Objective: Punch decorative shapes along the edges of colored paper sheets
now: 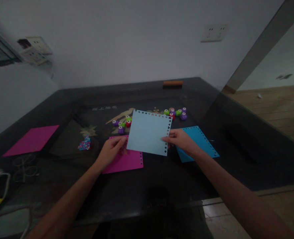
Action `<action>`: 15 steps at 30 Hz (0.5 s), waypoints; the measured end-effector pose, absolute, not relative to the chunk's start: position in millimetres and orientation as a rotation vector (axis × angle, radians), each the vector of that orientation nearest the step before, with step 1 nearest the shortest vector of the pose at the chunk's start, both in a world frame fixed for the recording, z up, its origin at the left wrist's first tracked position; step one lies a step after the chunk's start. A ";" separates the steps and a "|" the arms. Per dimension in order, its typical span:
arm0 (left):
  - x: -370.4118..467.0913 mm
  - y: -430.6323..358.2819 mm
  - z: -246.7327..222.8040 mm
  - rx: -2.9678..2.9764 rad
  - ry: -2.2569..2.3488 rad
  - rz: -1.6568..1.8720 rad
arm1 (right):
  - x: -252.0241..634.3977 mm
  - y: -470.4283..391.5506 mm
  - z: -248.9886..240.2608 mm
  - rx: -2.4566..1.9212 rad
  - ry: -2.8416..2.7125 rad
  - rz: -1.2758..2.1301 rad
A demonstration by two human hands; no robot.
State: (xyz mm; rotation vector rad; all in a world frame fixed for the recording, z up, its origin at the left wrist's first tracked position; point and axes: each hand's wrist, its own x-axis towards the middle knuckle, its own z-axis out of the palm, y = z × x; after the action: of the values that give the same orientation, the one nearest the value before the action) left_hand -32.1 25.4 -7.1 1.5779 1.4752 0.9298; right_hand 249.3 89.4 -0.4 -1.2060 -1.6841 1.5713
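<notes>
A light blue sheet (pixel 148 132), with small shapes punched along its top and right edges, is held up over the dark table. My right hand (pixel 180 139) pinches its right edge, thumb on the front. At the sheet's lower left corner is my left hand (pixel 114 147), thumb and fingers closed together; the fingertips are partly hidden, so its hold is unclear. Beneath lies a magenta sheet (pixel 127 162) with punched holes on its edges. A brighter blue punched sheet (pixel 199 142) lies under my right forearm. Small round punches with eyes (pixel 121 129) (pixel 183 116) sit behind the held sheet.
Another magenta sheet (pixel 32 140) lies at the far left of the table (pixel 142 196). Near it are a coiled cable (pixel 25 169) and a small pile of coloured cut-outs (pixel 84 143). An orange-brown roll (pixel 173 83) rests at the back edge, near the wall.
</notes>
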 end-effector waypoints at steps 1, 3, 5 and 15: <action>-35.0 27.1 -8.0 1.562 1.494 0.961 | 250.2 90.5 -1.9 -1.206 -1.670 1.562; -41.9 30.7 -9.0 1.545 1.550 1.031 | 251.8 92.8 -5.7 -1.200 -1.650 1.540; -50.0 35.6 -9.5 1.540 1.636 1.114 | 253.4 95.0 -9.1 -1.190 -1.632 1.525; -92.1 94.4 -27.2 1.568 2.120 1.113 | 256.2 100.1 -11.2 -1.142 -1.541 1.440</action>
State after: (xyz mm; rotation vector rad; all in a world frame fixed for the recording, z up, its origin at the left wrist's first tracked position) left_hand -92.1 94.4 -27.2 1.5676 2.1204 1.1134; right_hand 256.2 100.1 -11.2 -1.1419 -1.5410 1.4401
